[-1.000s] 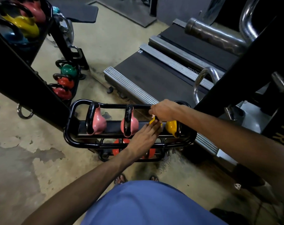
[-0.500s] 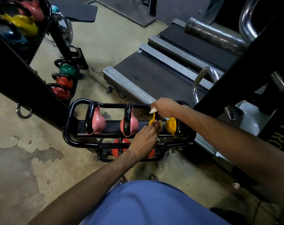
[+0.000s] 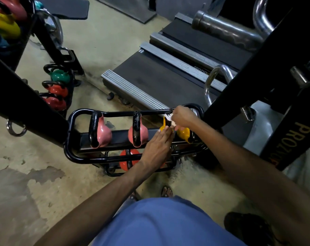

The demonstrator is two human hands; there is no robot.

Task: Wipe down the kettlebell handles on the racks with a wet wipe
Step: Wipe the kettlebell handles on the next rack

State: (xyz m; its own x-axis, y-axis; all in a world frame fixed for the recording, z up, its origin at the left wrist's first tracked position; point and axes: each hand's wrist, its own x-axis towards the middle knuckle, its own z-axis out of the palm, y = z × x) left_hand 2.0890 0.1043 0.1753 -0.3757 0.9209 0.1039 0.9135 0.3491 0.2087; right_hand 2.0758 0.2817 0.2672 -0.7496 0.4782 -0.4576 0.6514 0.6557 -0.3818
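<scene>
A gym: treadmills (image 3: 159,80) at 12 to 1 o'clock, coloured kettlebells (image 3: 104,134) on black racks (image 3: 118,113) at centre and 10 o'clock, lettered machine frame (image 3: 292,139) at 3 o'clock.

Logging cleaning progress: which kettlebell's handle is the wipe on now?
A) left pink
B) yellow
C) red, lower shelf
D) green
B: the right hand holds the white wipe on the black handle of a yellow kettlebell.
</scene>
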